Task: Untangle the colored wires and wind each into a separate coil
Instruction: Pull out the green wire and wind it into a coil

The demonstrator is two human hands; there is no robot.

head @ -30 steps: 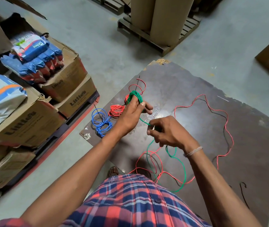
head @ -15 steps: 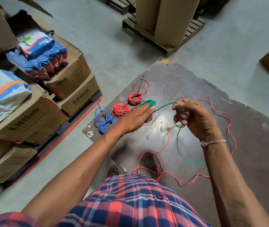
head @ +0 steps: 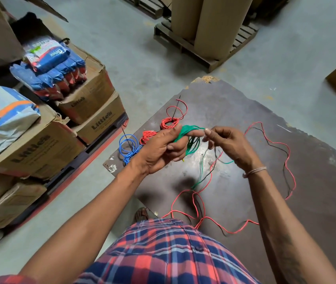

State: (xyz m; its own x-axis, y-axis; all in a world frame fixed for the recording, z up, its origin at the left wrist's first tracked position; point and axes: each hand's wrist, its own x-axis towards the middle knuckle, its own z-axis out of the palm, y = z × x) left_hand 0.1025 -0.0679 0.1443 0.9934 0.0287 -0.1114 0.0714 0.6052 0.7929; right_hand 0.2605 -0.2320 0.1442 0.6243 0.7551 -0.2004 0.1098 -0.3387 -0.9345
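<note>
- Hands meet above a dark board on a warehouse floor; the person's head and lower body fall outside the view.
- The left hand grips a green wire coil, loops wrapped over its fingers and hanging downward.
- The right hand pinches the green strand near the coil; its trailing length blurs among loose red wire and black wire.
- Beyond lie two red coils and a blue coil, beside stacked cartons.
</note>
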